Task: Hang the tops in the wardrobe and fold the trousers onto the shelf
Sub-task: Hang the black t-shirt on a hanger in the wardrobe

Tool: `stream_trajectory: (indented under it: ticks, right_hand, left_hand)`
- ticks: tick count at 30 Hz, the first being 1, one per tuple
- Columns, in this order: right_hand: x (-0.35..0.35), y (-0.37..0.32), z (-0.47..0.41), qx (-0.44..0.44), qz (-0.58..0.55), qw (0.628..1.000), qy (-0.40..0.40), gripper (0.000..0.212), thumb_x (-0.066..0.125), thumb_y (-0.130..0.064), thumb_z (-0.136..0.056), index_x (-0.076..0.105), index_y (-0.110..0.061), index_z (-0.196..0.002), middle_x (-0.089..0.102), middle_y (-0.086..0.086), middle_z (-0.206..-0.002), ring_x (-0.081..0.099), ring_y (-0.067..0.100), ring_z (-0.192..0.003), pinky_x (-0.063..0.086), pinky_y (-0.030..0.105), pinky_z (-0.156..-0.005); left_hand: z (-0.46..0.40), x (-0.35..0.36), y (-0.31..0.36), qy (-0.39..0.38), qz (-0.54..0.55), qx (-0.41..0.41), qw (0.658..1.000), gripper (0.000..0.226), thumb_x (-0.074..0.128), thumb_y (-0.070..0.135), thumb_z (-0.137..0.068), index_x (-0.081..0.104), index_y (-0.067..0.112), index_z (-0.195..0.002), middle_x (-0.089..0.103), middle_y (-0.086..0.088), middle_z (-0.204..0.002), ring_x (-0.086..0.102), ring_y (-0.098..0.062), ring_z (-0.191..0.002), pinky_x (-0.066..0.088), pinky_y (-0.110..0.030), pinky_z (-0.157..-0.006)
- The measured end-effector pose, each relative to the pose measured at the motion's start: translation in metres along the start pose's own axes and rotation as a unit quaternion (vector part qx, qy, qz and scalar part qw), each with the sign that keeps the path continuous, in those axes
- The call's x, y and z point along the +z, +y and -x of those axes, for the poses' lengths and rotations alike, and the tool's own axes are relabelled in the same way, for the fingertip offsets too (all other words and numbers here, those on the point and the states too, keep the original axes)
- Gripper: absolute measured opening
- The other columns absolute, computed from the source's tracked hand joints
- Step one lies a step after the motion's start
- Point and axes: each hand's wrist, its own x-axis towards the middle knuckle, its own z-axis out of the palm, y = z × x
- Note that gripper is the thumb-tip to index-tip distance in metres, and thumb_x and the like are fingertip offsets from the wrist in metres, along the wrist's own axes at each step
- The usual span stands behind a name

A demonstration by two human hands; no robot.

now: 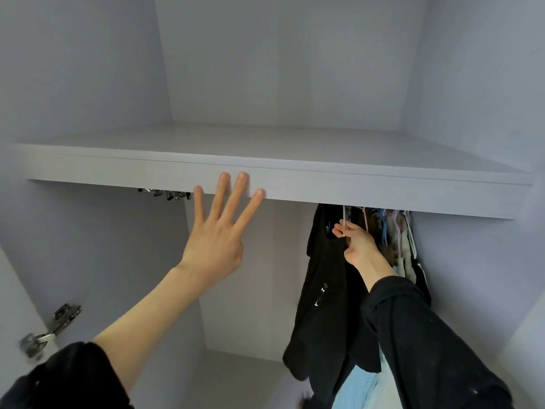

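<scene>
Lilac wardrobe shelf [295, 160], left hand [216, 231] fingers splayed, right hand [358, 243] pinching hanger [344, 219] of black top [324, 290]

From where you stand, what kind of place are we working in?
Most likely inside a wardrobe: a pale shelf spans the top, clothes on hangers are bunched beneath it, and a door hinge shows at lower left.
</scene>
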Motion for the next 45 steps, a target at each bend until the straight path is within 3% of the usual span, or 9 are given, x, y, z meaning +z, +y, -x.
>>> stream_trajectory:
  ticks: [2,9,14,18,21,26,29,35,45]
  right_hand:
    - [-0.004,0.003,-0.001,0.017,-0.003,1.0,0.013,0.037,0.037,0.002,-0.099,0.044,0.0,-0.136,0.052,0.015,-0.135,0.052,0.025,-0.124,0.047,0.031,-0.087]
    - [-0.016,-0.01,-0.002,0.029,0.022,0.991,0.127,0.036,0.033,0.002,-0.1,0.043,0.006,-0.134,0.059,0.02,-0.119,0.063,0.029,-0.103,0.054,0.025,-0.074]
    - [-0.036,-0.012,-0.002,-0.038,0.112,0.984,0.134,0.04,0.039,-0.002,-0.097,0.039,0.005,-0.136,0.047,0.021,-0.137,0.056,0.0,-0.04,0.047,0.013,-0.043]
    - [-0.032,-0.015,0.002,-0.022,0.213,0.956,0.202,0.03,0.043,0.0,-0.095,0.055,0.006,-0.122,0.059,0.014,-0.126,0.065,0.02,-0.091,0.044,0.021,-0.05]
    - [-0.023,-0.014,0.021,-0.074,0.334,0.913,0.222,0.031,0.041,0.0,-0.095,0.056,0.003,-0.122,0.058,0.017,-0.126,0.053,0.032,-0.117,0.045,0.029,-0.072]
    - [-0.021,-0.002,0.072,-0.183,0.52,0.826,0.118,0.045,0.046,-0.012,-0.097,0.039,-0.007,-0.14,0.049,0.017,-0.136,0.05,0.032,-0.121,0.041,0.033,-0.094]
    - [-0.028,0.01,0.107,-0.165,0.537,0.825,0.065,0.044,0.047,-0.019,-0.098,0.039,-0.012,-0.141,0.05,0.013,-0.136,0.05,0.028,-0.122,0.04,0.033,-0.098]
    - [-0.049,0.034,0.19,-0.109,0.547,0.83,0.001,0.04,0.044,-0.027,-0.099,0.044,-0.017,-0.138,0.056,0.004,-0.131,0.052,0.018,-0.119,0.039,0.022,-0.092]
    - [-0.108,0.112,0.403,-0.025,0.485,0.862,0.147,0.033,0.046,-0.022,-0.099,0.054,-0.011,-0.128,0.061,0.01,-0.123,0.06,0.026,-0.108,0.047,0.025,-0.093]
  left_hand:
    - [0.0,0.001,0.001,0.001,-0.002,-0.003,1.0,0.111,0.06,-0.004,-0.06,-0.001,0.018,-0.151,-0.006,-0.014,-0.156,-0.014,-0.04,-0.142,0.006,-0.069,-0.105]
    - [-0.001,0.0,0.001,-0.003,-0.004,-0.008,1.0,0.109,0.057,-0.005,-0.06,0.0,0.018,-0.15,-0.006,-0.013,-0.156,-0.006,-0.043,-0.142,0.009,-0.07,-0.105]
    - [0.0,-0.002,0.001,-0.016,-0.009,-0.017,1.0,0.109,0.058,-0.005,-0.061,-0.001,0.019,-0.15,-0.008,-0.012,-0.155,-0.016,-0.038,-0.142,0.008,-0.068,-0.107]
    - [0.0,-0.006,0.0,-0.04,-0.009,-0.023,0.999,0.115,0.059,-0.004,-0.063,-0.011,0.022,-0.15,-0.011,-0.01,-0.156,-0.02,-0.035,-0.141,0.008,-0.065,-0.108]
    - [0.001,-0.009,0.006,-0.057,0.01,-0.043,0.997,0.11,0.058,-0.003,-0.064,-0.005,0.021,-0.15,-0.008,-0.01,-0.157,-0.018,-0.036,-0.142,0.01,-0.065,-0.108]
    - [0.023,-0.014,0.035,-0.108,0.12,-0.085,0.983,0.094,0.057,-0.001,-0.072,0.009,0.021,-0.15,0.0,-0.016,-0.157,0.0,-0.039,-0.144,0.011,-0.063,-0.109]
    - [0.05,-0.014,0.051,-0.139,0.231,-0.081,0.96,0.083,0.058,0.01,-0.084,0.008,0.026,-0.148,0.017,-0.016,-0.155,0.009,-0.033,-0.145,0.011,-0.056,-0.113]
    - [0.092,-0.018,0.07,-0.23,0.387,-0.139,0.882,0.046,0.049,0.026,-0.095,0.041,0.017,-0.139,0.047,-0.003,-0.138,0.046,-0.025,-0.125,0.042,-0.04,-0.097]
    - [0.167,-0.085,0.158,-0.34,0.576,0.065,0.741,0.032,0.053,0.024,-0.095,0.058,0.018,-0.126,0.061,0.005,-0.119,0.058,-0.013,-0.11,0.046,-0.027,-0.094]
